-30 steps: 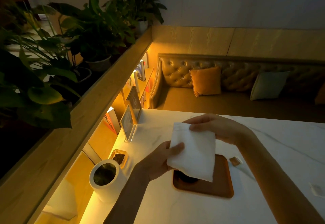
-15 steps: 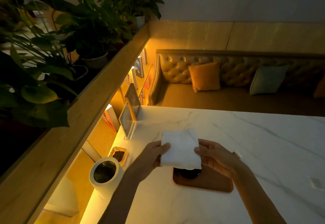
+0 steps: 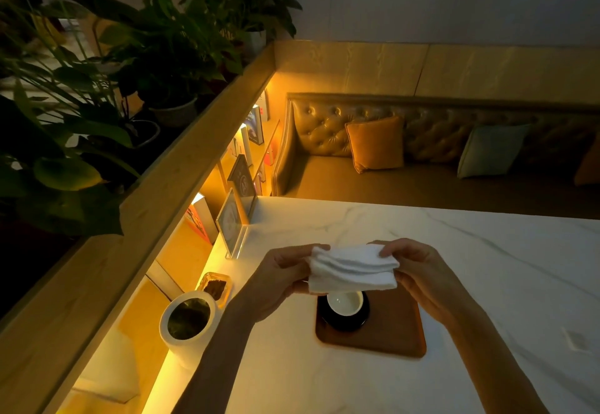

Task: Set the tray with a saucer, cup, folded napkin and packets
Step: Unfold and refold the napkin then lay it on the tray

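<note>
A white napkin (image 3: 353, 269), folded into a thick strip, is held in the air between both hands above the tray's far edge. My left hand (image 3: 279, 278) pinches its left end and my right hand (image 3: 422, 275) pinches its right end. Below it a brown wooden tray (image 3: 393, 332) lies on the white marble table (image 3: 487, 251). On the tray's left part a black saucer (image 3: 334, 324) carries a small white cup (image 3: 344, 303), partly hidden by the napkin. A pale packet (image 3: 576, 339) lies on the table to the right of the tray.
A white pot (image 3: 186, 326) holding dark greenery stands left of the tray, with a small glass dish (image 3: 216, 288) behind it. A clear sign holder (image 3: 232, 223) stands at the table's far left corner. A bench with cushions runs beyond the table; plants line the ledge at left.
The napkin hung open as a large sheet a second ago, then was folded smaller. Now it is a narrow horizontal strip, and the cup below shows.
</note>
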